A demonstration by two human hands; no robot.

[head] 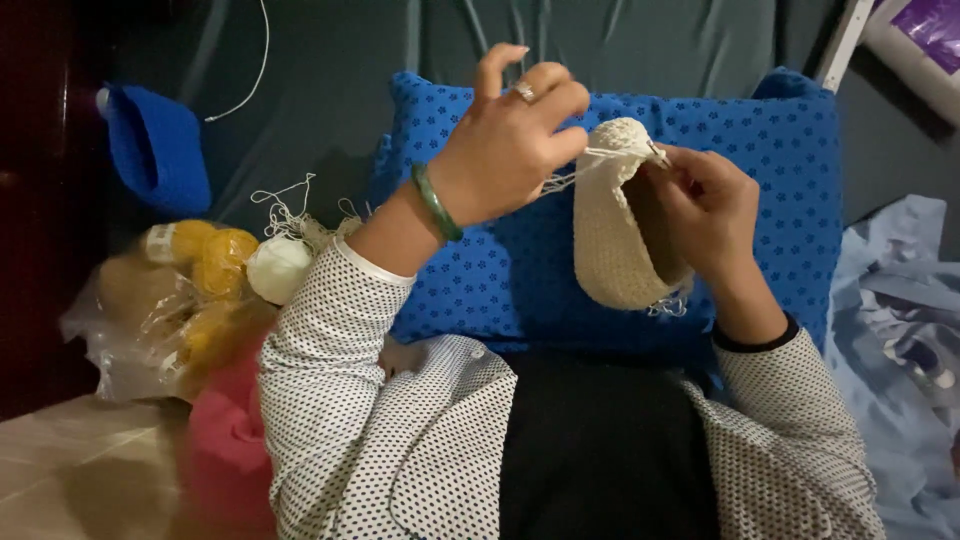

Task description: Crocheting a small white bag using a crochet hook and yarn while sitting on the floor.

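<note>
A cream crocheted bowl-shaped piece (608,232) hangs above a blue patterned pillow (790,150). My left hand (510,140), with a ring and a green bangle, pinches its upper rim and keeps a strand of cream yarn (565,178) taut over its fingers. My right hand (708,205) grips the piece's right side and a thin crochet hook (658,153) at the rim. My dotted sleeves (350,400) fill the lower part of the view.
At left a clear plastic bag (150,320) holds yellow yarn balls, beside a white yarn ball (278,268) and pink cloth (228,450). A blue fabric item (155,150) lies on the dark sheet. Patterned grey-blue bedding (890,330) sits at right.
</note>
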